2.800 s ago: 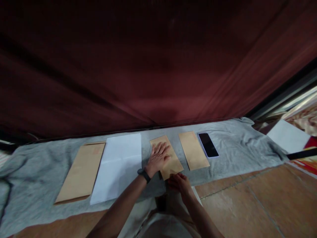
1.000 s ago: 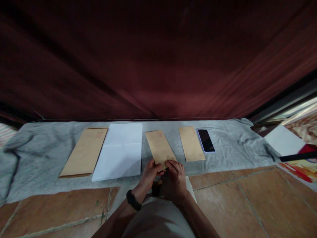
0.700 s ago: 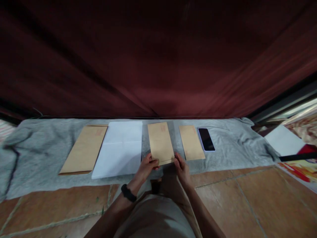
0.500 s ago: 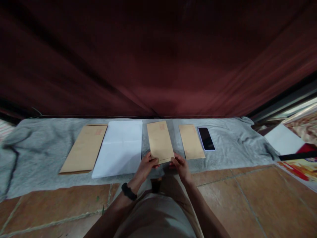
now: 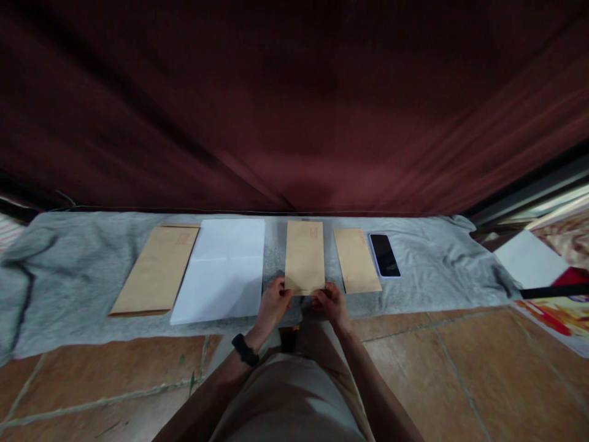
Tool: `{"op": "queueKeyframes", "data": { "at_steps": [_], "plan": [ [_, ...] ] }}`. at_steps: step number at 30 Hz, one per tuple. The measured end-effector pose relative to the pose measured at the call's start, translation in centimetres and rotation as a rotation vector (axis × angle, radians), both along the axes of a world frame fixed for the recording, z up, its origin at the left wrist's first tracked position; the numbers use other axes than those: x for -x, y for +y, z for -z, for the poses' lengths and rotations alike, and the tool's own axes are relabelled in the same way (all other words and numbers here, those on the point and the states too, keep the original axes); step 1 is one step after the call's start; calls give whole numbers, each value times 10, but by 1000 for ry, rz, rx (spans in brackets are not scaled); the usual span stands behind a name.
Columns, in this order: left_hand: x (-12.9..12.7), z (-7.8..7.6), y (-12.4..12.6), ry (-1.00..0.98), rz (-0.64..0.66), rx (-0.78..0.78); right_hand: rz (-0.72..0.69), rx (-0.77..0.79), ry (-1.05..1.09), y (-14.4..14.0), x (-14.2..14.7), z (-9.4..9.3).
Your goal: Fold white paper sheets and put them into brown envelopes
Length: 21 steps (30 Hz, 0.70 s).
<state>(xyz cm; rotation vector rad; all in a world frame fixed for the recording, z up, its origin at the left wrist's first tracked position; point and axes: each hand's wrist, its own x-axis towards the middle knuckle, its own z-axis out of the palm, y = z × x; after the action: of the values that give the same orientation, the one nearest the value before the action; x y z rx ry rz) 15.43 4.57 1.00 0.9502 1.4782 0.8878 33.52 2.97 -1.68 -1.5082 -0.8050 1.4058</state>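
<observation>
1. Round swings my held envelope (image 5: 304, 255), eleven o'clock to twelve, straight ahead of me!
2. Left hand (image 5: 275, 301) pinches its seven-o'clock corner, right hand (image 5: 333, 303) its five!
3. Phone (image 5: 384, 255) at its three o'clock.

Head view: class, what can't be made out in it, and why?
All in the head view:
Red print on the held envelope: too small and blurred to read.
Whether anything is inside the held envelope: hidden by its brown paper.
What lies under the white paper: covered by it.
Colourful printed sheet: cut off by the right edge.
</observation>
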Motion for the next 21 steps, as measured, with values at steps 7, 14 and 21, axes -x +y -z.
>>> {"op": "queueKeyframes", "data": {
  "at_steps": [7,14,21],
  "plan": [
    [4,-4,-16,589,45,-233,-27,30,-70,2,-2,2],
    [-8,16,-43,791,638,-712,-137,-93,-430,3,-5,-4],
    [-11,17,-47,909,718,-724,-183,-445,-1089,-24,-8,-13]
  ]
}}
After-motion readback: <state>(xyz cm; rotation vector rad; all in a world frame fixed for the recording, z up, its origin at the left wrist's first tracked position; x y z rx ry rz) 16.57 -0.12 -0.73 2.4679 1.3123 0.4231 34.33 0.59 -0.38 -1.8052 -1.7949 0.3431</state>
